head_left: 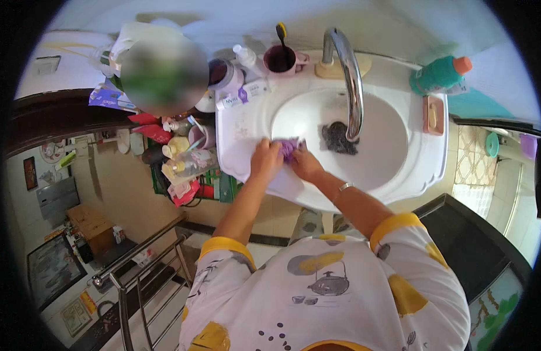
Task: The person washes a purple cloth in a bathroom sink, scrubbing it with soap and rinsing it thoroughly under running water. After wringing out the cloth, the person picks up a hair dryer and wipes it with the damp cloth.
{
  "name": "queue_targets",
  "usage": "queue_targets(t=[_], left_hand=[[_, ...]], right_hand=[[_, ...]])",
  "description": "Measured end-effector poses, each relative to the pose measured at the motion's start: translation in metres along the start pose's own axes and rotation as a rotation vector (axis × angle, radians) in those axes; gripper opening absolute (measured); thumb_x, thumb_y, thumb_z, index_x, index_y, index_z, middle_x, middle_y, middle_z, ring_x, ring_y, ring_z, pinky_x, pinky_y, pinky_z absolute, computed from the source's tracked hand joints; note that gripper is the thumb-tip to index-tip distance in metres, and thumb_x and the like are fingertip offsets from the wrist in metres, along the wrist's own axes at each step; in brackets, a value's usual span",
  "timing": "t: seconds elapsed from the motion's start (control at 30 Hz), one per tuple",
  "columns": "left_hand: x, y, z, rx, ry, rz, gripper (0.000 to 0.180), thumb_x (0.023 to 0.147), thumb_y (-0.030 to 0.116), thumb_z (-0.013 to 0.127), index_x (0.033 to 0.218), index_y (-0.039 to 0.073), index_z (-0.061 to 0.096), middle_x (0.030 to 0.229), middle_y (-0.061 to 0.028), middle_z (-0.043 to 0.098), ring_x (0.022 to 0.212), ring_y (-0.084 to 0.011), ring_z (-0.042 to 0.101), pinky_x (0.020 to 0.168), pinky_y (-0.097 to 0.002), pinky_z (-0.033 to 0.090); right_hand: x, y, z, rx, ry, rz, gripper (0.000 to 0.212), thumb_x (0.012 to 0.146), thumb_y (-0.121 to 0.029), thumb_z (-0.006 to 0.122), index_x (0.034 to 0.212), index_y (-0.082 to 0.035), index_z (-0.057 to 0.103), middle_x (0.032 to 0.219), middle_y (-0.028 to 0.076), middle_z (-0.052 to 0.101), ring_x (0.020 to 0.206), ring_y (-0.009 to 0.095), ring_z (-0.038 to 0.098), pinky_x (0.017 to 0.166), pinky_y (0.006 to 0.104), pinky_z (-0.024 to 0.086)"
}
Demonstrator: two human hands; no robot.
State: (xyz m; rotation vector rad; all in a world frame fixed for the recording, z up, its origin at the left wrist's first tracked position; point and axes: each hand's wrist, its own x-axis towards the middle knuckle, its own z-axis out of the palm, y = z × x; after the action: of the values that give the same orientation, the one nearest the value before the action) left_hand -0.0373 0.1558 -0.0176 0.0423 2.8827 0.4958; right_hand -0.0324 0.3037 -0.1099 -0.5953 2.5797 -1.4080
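Surroundings: a white oval ceramic sink (425, 161) is topped by a curved chrome tap (351, 76); a dark scouring pad (339, 138) lies at the drain; a teal plastic bottle with an orange cap (438, 72) lies on the right rim.
Obstruction: the tap spout crosses above the pad.
Left hand (265, 159): closed on a small purple cloth (290, 146) at the sink's front-left rim.
Right hand (306, 164): closed on the same cloth; a metal bracelet (345, 186) is worn on the wrist.
Hidden: most of the cloth is covered by the fingers.

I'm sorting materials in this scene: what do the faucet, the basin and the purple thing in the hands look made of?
Faucet: polished metal, with mirror-like glints. Basin: glossy white, probably ceramic. Purple thing: soft cloth, bunched between the left hand and right hand.
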Motion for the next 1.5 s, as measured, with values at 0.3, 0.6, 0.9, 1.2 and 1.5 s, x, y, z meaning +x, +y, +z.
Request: queue_targets(t=[0.3, 0.6, 0.9, 1.2, 1.5], left_hand=[[0.086, 0.0, -0.039, -0.046, 0.474, 0.28, 0.036, 0.072, 0.003, 0.062, 0.108, 0.006, 0.062, 0.11, -0.0115, 0.057, 0.1, -0.0311, 0.052, 0.087, -0.041, 0.042], [-0.004, -0.035, -0.002, -0.077, 0.228, 0.154, 0.028, 0.067, 0.008, 0.066, 0.095, 0.008, 0.064, 0.097, -0.0092, 0.054, 0.089, -0.0317, 0.051, 0.077, -0.0406, 0.045], [-0.039, 0.075, 0.051, -0.011, -0.378, 0.352, 0.024, 0.074, 0.021, 0.062, 0.095, 0.011, 0.064, 0.097, -0.0091, 0.056, 0.095, -0.0314, 0.053, 0.083, -0.0412, 0.044], [-0.011, 0.129, 0.053, -0.219, -0.88, 0.295, 0.028, 0.076, 0.028, 0.061, 0.097, 0.011, 0.064, 0.098, -0.0121, 0.064, 0.092, -0.0307, 0.06, 0.08, -0.0406, 0.047], [0.025, 0.029, 0.009, -0.132, 0.009, -0.067, 0.015, 0.082, 0.011, 0.051, 0.094, 0.008, 0.06, 0.093, -0.0155, 0.055, 0.09, -0.033, 0.056, 0.072, -0.044, 0.047]], right_hand=[[0.105, -0.032, -0.089, -0.01, 0.566, -0.011, 0.019, 0.077, -0.005, 0.054, 0.093, -0.002, 0.063, 0.101, 0.019, 0.058, 0.093, 0.037, 0.055, 0.081, 0.0428, 0.044], [0.036, -0.025, 0.007, 0.249, 0.071, 0.266, 0.027, 0.079, -0.002, 0.054, 0.105, 0.0, 0.059, 0.121, 0.023, 0.05, 0.112, 0.04, 0.047, 0.097, 0.041, 0.04], [-0.056, 0.053, -0.131, -0.55, -0.678, 0.532, 0.023, 0.078, -0.018, 0.053, 0.096, -0.011, 0.066, 0.104, 0.013, 0.058, 0.104, 0.031, 0.053, 0.086, 0.0441, 0.046], [-0.088, 0.033, -0.183, -0.616, -0.7, 0.28, 0.018, 0.072, -0.013, 0.055, 0.085, -0.007, 0.065, 0.094, 0.016, 0.061, 0.09, 0.036, 0.058, 0.081, 0.047, 0.046], [-0.008, 0.06, -0.064, 0.312, -0.024, 0.499, 0.021, 0.082, -0.025, 0.06, 0.088, -0.005, 0.063, 0.07, 0.009, 0.061, 0.066, 0.021, 0.06, 0.065, 0.0376, 0.049]])
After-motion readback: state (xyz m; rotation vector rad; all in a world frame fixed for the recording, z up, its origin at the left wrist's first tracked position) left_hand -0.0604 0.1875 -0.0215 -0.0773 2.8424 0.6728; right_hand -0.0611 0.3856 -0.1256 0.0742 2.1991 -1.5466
